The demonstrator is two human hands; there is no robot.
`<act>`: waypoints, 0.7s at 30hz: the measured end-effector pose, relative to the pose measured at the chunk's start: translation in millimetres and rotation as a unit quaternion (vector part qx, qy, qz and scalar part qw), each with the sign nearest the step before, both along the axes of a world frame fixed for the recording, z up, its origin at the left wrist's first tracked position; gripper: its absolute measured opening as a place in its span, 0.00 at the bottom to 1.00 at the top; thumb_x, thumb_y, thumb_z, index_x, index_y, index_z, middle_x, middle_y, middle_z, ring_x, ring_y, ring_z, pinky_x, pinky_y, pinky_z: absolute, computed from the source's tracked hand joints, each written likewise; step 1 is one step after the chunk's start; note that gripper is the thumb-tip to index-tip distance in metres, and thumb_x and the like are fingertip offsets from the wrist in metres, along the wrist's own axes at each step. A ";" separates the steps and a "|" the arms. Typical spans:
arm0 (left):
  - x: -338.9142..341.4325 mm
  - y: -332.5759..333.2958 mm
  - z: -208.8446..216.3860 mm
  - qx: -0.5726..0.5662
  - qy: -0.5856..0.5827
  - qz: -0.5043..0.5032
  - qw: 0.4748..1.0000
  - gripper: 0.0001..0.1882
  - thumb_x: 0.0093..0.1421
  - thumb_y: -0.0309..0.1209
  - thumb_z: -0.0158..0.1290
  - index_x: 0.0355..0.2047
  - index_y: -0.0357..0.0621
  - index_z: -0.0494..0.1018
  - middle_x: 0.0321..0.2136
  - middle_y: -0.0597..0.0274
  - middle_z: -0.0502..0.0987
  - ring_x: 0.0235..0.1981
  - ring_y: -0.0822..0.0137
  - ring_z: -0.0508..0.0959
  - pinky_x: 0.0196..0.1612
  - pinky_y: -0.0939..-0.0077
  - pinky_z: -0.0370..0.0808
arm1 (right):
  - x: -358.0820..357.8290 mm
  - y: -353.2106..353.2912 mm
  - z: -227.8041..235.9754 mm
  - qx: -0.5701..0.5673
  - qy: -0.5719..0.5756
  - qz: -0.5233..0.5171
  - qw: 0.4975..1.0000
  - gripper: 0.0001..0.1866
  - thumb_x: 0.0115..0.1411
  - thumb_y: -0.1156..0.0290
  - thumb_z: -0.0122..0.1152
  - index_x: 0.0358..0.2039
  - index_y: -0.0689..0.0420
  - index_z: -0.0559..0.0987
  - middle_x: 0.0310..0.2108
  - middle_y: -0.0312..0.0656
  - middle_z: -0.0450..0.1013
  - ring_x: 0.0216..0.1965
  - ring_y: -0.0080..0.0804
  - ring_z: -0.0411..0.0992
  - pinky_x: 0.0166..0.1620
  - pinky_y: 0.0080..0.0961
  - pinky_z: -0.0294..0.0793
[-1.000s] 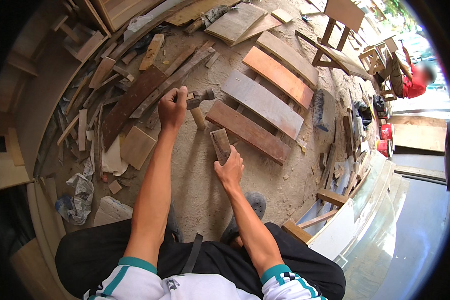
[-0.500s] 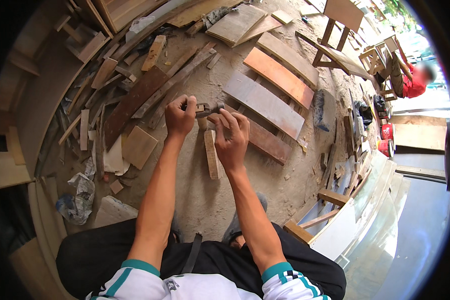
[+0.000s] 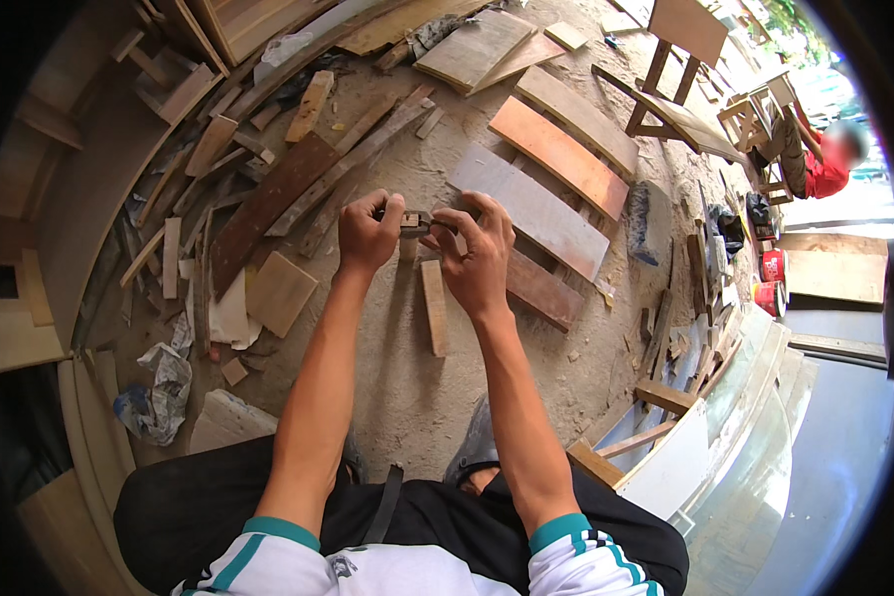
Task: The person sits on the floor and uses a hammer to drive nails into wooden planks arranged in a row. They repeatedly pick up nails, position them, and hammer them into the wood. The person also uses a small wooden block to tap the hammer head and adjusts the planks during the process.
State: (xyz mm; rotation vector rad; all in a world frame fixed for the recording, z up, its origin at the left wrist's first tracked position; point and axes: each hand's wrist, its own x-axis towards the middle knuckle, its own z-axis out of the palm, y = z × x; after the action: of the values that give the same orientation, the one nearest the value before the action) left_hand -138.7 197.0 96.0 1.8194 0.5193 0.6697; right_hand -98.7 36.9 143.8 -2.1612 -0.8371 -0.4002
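Observation:
My left hand (image 3: 370, 234) is closed on the left end of a hammer (image 3: 414, 221), its thumb along the dark metal head. Pale wood shows in the middle of the head, and a short stretch of wooden handle (image 3: 408, 250) points down below it. My right hand (image 3: 475, 248) pinches the head's other end between thumb and bent fingers; the grip itself is partly hidden. Just below and left of the right hand, a narrow wooden block (image 3: 433, 308) is on the sandy ground, apart from both hands.
Several painted boards (image 3: 531, 209) lie in a row at the right. Scrap wood (image 3: 268, 214) is heaped at the left beside crumpled plastic (image 3: 159, 392). Glass-like sheets (image 3: 765, 437) lean at the lower right. A person in red (image 3: 826, 169) sits far right near wooden chairs (image 3: 680, 74).
My right hand has shifted slightly right and its fingers have spread a little. The hammer head has turned slightly in my hands. The view has moved a little.

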 end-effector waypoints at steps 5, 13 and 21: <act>5.4 1.8 1.5 -0.002 -0.003 -0.031 0.999 0.18 0.61 0.36 0.52 0.18 0.35 0.68 0.11 0.59 0.65 0.15 0.75 0.65 0.21 0.69 0.63 | 9.4 -3.2 -15.1 0.088 0.197 0.092 0.972 0.10 0.55 0.78 0.65 0.39 0.55 0.81 0.48 0.44 0.78 0.52 0.44 0.75 0.53 0.36 0.75; 12.6 6.4 -1.0 0.011 0.001 -0.071 0.997 0.18 0.60 0.34 0.52 0.17 0.34 0.67 0.12 0.61 0.63 0.17 0.77 0.63 0.21 0.70 0.62 | 3.1 0.9 -18.4 0.067 0.068 0.036 0.995 0.10 0.54 0.83 0.60 0.36 0.55 0.77 0.43 0.41 0.80 0.44 0.43 0.79 0.44 0.34 0.79; 17.5 11.2 0.7 0.012 -0.010 -0.112 0.994 0.17 0.62 0.31 0.53 0.17 0.36 0.67 0.13 0.67 0.65 0.18 0.79 0.63 0.22 0.74 0.61 | -1.3 6.1 3.3 0.058 0.253 -0.037 0.965 0.06 0.57 0.76 0.60 0.36 0.56 0.79 0.35 0.43 0.81 0.37 0.43 0.79 0.39 0.34 0.76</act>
State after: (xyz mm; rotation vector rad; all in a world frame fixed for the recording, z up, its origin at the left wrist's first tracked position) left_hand -121.1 208.2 96.7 1.8576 0.2887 0.5420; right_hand -100.1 43.1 147.1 -2.0535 -0.4335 0.0724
